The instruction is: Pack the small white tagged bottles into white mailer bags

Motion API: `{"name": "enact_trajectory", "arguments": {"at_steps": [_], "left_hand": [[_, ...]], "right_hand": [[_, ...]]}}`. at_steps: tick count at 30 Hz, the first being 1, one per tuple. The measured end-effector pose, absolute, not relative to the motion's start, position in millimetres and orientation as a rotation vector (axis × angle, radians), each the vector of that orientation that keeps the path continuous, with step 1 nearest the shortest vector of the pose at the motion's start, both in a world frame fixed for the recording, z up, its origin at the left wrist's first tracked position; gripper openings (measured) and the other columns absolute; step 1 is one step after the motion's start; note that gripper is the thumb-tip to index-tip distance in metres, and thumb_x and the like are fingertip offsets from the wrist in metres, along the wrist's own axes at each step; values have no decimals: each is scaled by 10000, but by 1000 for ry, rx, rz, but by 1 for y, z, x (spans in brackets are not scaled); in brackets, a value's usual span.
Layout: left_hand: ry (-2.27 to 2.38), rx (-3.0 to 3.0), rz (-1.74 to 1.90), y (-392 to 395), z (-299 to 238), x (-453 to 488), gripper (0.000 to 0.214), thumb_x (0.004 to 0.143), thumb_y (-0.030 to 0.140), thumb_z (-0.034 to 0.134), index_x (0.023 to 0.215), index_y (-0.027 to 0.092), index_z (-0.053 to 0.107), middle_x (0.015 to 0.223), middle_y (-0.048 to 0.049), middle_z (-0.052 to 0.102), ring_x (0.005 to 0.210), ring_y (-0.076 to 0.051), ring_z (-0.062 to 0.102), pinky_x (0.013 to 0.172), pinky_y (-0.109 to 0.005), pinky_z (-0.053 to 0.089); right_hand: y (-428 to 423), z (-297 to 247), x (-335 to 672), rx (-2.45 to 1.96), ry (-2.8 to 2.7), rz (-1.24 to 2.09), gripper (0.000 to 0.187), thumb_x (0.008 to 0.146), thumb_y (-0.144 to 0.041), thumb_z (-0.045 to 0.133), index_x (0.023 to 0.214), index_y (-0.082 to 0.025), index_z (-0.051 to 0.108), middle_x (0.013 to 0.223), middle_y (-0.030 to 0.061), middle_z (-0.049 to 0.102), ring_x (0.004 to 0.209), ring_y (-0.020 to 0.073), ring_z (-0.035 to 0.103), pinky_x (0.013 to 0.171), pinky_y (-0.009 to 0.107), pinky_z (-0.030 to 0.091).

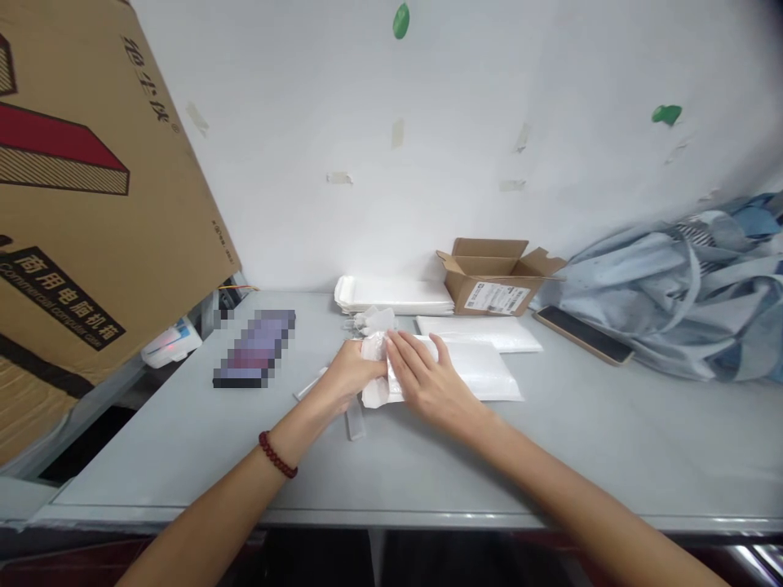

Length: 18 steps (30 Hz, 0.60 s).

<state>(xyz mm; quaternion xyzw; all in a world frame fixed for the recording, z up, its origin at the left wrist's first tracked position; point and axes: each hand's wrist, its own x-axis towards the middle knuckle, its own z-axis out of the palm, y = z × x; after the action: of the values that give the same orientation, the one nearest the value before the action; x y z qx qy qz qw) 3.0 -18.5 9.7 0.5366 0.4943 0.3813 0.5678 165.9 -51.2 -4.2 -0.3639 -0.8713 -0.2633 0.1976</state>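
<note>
A white bubble mailer [486,371] lies on the grey table, its flap end pointing left. At that end my left hand [350,371] is closed on the mailer, thumb at the opening and the other fingers mostly hidden. My right hand [428,379] lies over the mailer near the opening, fingers pressed against its upper side and thumb out of sight. Under and beside my left hand are a narrow clear strip-like piece [356,422] and another thin pale piece [309,385]. Just behind the flap sits a small pile of translucent white pieces with tags or strings [374,319].
A stack of white mailers [397,293] stands by the wall, beside an open small carton [498,295]. Another mailer [480,333] lies in front. Right are a dark phone [584,334] and a pale blue cloth bag [661,302]; left, a blurred-out device [255,349] and large carton [103,212].
</note>
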Motion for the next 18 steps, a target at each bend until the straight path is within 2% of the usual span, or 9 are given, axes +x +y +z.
{"name": "enact_trajectory", "arguments": {"at_steps": [5,10,14,18], "left_hand": [[1155,1205,908,-17,14,0,126,610,204,677,708,137,635,631,-12,611,594,-155,577,522,-236,420],[1115,1126,946,-13,22,-7,223,693,330,685,750,116,658,676,-44,641,602,-150,596,549,-245,451],[1073,1086,1058,-15,31,-8,342,748,443,656,804,106,677,730,-68,668,659,-164,625,619,-267,492],[1058,1097,1156,-17,35,-6,394,779,481,624,854,98,681,715,-72,665,636,-171,623,570,-262,484]], "right_hand": [[-47,-3,171,-1093,-2339,-694,501,873,-115,365,1371,-86,402,1319,197,523,1214,309,454,970,531,337],[-43,-4,175,-1158,-2268,-752,416,861,-55,367,1250,-97,508,1204,171,597,1099,282,510,937,478,338],[-42,-2,177,-1179,-2239,-777,429,847,-28,374,1243,-116,513,1181,158,604,1055,268,516,915,455,336],[-42,2,178,-1194,-2200,-762,457,811,-10,394,1233,-133,519,1165,153,603,1048,265,518,907,450,330]]}}
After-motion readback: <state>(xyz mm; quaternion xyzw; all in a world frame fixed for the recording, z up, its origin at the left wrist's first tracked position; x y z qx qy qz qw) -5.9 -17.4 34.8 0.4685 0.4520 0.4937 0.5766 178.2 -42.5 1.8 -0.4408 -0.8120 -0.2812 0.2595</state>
